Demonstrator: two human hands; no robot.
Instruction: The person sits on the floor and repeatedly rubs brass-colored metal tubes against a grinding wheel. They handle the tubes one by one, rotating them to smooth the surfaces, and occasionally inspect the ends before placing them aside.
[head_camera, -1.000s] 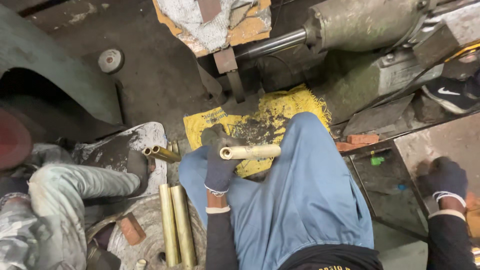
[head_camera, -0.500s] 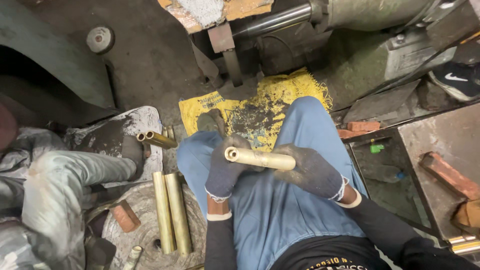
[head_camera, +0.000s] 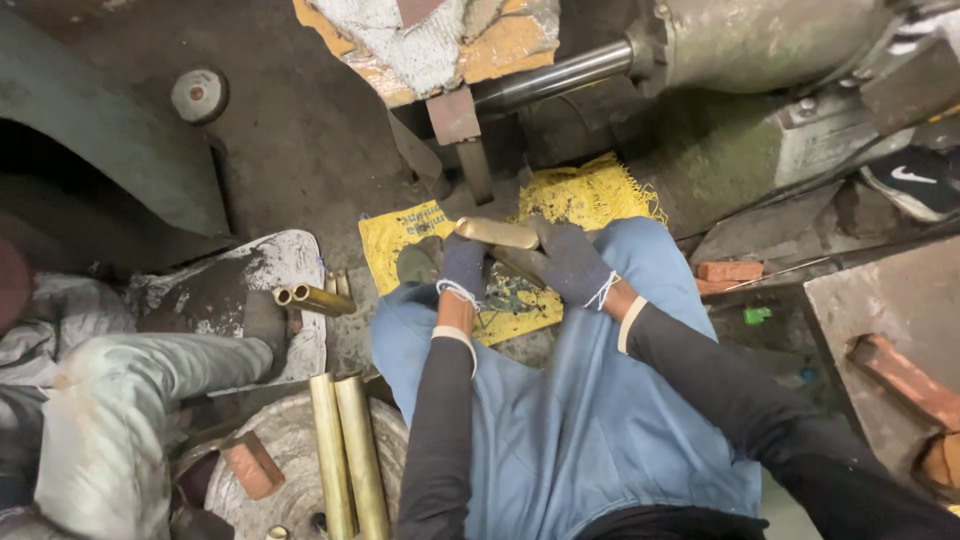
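— While both gloved hands meet over the knee, what do they hold?
— Left hand and right hand both grip one short brass tube, above the yellow sack on the floor; two long brass tubes lie on a round metal disc at the left.

A short tube lies between both hands, above the knees. Two long tubes lie near left on a disc. The machine shaft sits far behind.
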